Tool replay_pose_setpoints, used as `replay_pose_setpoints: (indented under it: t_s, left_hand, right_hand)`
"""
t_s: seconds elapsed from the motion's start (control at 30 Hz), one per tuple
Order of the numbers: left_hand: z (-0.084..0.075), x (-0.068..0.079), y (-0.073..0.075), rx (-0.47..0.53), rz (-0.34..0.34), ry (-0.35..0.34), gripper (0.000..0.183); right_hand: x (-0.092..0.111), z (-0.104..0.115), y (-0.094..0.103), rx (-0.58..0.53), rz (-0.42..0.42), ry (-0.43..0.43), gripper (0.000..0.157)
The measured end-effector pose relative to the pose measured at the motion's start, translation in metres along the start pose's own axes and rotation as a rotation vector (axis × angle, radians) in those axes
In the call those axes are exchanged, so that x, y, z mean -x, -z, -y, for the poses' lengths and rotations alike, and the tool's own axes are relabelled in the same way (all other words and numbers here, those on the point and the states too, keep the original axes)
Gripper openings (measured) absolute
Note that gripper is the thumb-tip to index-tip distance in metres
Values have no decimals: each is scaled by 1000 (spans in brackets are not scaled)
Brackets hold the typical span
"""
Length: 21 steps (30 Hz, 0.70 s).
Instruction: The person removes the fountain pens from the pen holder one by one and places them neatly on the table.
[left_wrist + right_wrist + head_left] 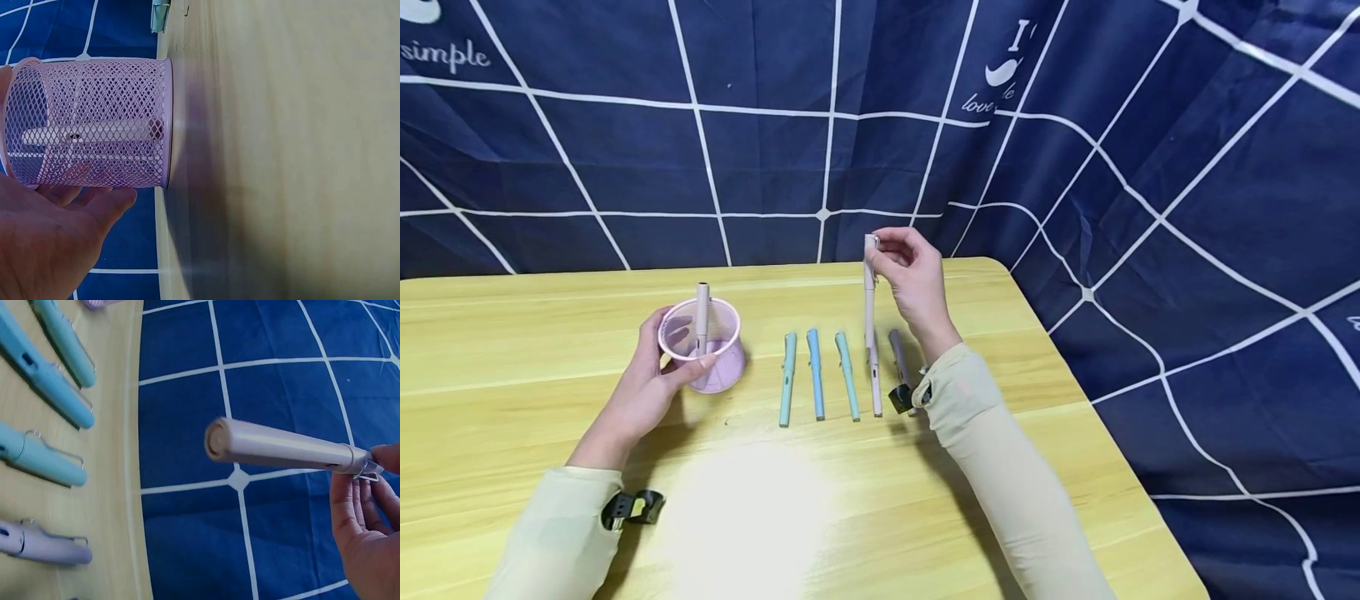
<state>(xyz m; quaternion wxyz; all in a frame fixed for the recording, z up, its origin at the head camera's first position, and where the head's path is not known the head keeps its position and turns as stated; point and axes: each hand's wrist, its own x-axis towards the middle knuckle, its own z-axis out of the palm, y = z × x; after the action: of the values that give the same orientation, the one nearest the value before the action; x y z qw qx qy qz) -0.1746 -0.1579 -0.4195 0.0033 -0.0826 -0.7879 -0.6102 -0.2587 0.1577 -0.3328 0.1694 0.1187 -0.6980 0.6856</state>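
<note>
— Where's the slim, pale-pink pen (869, 308)?
— The right hand (917, 283) pinches it above the yellow wood-grain table (550, 375); only the right wrist view shows its round bottom end (218, 439).
— Left hand (643, 387)?
— Gripping the round pink mesh cup (94, 109).

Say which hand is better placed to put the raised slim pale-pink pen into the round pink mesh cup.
Right, I'd say: the right hand pinches that pen aloft, while the left hand is occupied gripping the cup.

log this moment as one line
left grip: holds pink mesh cup, one pen inside | right grip: pinches pale pen above table | on table: five more pens
</note>
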Motion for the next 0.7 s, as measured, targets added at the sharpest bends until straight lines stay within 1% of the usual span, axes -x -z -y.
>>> replay_pose_setpoints:
  t_s: [0.17,0.33,0.47,0.7]
  left_hand:
    - [0,1,0,8,5,1,82]
    - [-2,0,0,-1,5,-4,82]
    - [-3,0,0,-3,3,-1,82]
    - [-3,1,0,6,4,0,81]
  right_hand:
    - [2,-2,8,7,-17,-42,20]
    - [3,-4,19,16,-18,-42,20]
    - [3,-4,28,27,-39,-61,20]
    - [5,-7,41,50,-52,-123,21]
